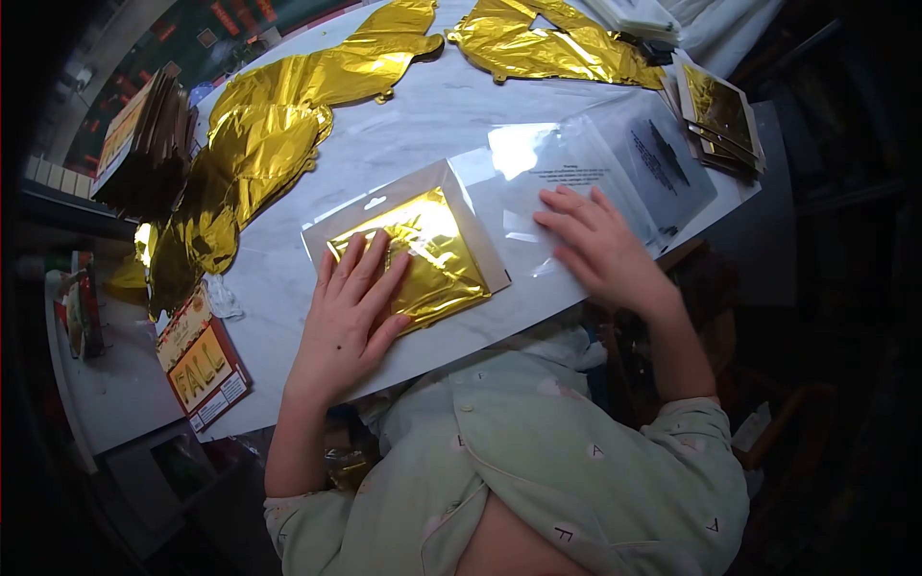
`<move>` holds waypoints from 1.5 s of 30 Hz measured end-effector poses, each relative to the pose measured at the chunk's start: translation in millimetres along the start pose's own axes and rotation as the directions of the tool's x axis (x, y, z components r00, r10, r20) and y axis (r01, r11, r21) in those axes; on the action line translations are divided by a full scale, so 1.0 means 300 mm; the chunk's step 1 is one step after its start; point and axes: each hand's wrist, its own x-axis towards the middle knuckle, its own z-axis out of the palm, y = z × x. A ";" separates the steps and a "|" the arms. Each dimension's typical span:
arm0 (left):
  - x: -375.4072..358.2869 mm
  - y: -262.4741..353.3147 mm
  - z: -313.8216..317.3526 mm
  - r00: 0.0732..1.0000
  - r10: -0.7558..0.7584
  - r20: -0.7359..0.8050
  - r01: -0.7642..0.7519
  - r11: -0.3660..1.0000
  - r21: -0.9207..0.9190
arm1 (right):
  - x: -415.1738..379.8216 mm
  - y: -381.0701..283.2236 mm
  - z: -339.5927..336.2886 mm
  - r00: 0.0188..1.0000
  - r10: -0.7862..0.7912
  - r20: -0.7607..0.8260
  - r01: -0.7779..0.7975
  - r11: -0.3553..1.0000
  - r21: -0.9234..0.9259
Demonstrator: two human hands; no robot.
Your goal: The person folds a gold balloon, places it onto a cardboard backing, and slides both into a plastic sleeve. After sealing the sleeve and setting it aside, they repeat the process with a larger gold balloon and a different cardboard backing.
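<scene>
A folded gold foil balloon [434,264] lies on a card [480,216] with a hang hole in its top edge. My left hand [351,317] rests flat on the foil's left part, fingers stretched out. To the right, my right hand [605,248] touches clear plastic bags [600,158] with printed warning text, its fingers slightly bent and apart. Whether those fingertips pinch a bag's edge is hard to see, but no object shows inside the hand.
Flat gold foil balloons [327,72] curve along the table's [403,134] back and left. A stack of cards [144,144] stands at left, above a printed "FALL" card [202,365]. Packed foil cards [715,110] are piled at the right edge.
</scene>
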 end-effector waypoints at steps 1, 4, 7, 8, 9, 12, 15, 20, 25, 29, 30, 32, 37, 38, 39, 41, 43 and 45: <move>-0.002 -0.007 0.015 0.999 -0.015 0.038 0.014 0.999 0.042 | -0.004 0.035 -0.036 0.999 0.009 0.045 -0.009 1.000 0.003; -0.011 -0.003 0.045 0.999 -0.043 0.012 0.042 0.996 0.084 | -0.008 0.122 -0.143 0.986 0.096 0.138 -0.098 0.995 0.005; -0.005 0.004 0.055 0.998 -0.051 -0.034 0.055 0.992 0.116 | 0.069 0.293 -0.199 0.979 0.160 0.124 -0.176 0.977 0.122; -0.007 0.007 0.053 0.997 -0.054 -0.052 0.060 0.989 0.135 | 0.120 0.321 -0.186 0.964 0.260 -0.058 -0.247 0.955 0.165; -0.005 0.012 0.040 0.997 -0.057 -0.051 0.063 0.989 0.135 | 0.181 0.412 -0.165 0.958 0.145 -0.246 -0.152 0.988 -0.009; 0.018 0.024 -0.025 0.998 -0.048 -0.045 0.054 0.990 0.133 | 0.328 0.623 -0.156 0.940 -0.027 -0.341 -0.148 0.867 -0.475; 0.064 0.012 -0.044 1.000 0.002 -0.024 -0.001 0.999 0.034 | 0.390 0.766 -0.130 0.973 -0.009 -0.232 -0.115 0.851 -0.513; 0.166 0.044 0.032 0.985 0.158 -0.073 -0.151 0.984 0.097 | 0.443 0.764 -0.183 0.993 0.115 -0.008 -0.095 0.780 -0.619; 0.176 0.020 0.091 0.994 0.108 -0.031 -0.103 0.986 0.128 | 0.463 0.783 -0.219 0.994 -0.074 0.083 0.109 0.811 -0.575; 0.171 0.024 0.094 0.995 0.091 -0.042 -0.084 0.987 0.135 | 0.468 0.750 -0.256 0.985 -0.161 0.056 0.164 0.797 -0.581; 0.171 0.024 0.094 0.995 0.092 -0.041 -0.085 0.987 0.134 | 0.455 0.684 -0.264 0.985 -0.164 -0.045 0.118 0.849 -0.516; 0.171 0.026 0.092 0.996 0.083 -0.043 -0.077 0.989 0.130 | 0.394 0.470 -0.258 0.976 -0.157 -0.153 0.110 0.954 -0.278; 0.171 0.028 0.084 0.996 0.082 -0.038 -0.078 0.992 0.102 | 0.156 -0.016 -0.084 0.862 -0.506 -0.004 0.506 0.862 -0.035; 0.171 0.028 0.085 0.996 0.077 -0.041 -0.072 0.993 0.095 | 0.128 -0.059 -0.052 0.870 -0.493 -0.016 0.492 0.869 -0.048; 0.171 0.027 0.087 0.996 0.078 -0.038 -0.074 0.993 0.095 | 0.106 -0.082 -0.018 0.877 -0.480 -0.029 0.478 0.876 -0.059; 0.172 0.024 0.092 0.997 0.067 -0.045 -0.061 0.991 0.118 | 0.083 -0.085 0.025 0.889 -0.456 -0.052 0.452 0.889 -0.072; 0.171 0.024 0.095 0.997 0.068 -0.046 -0.062 0.990 0.131 | 0.071 -0.082 0.051 0.916 -0.390 -0.095 0.389 0.921 -0.036; 0.174 0.025 0.097 0.996 0.069 -0.053 -0.061 0.989 0.138 | 0.061 -0.102 0.059 0.932 -0.347 -0.107 0.347 0.938 -0.016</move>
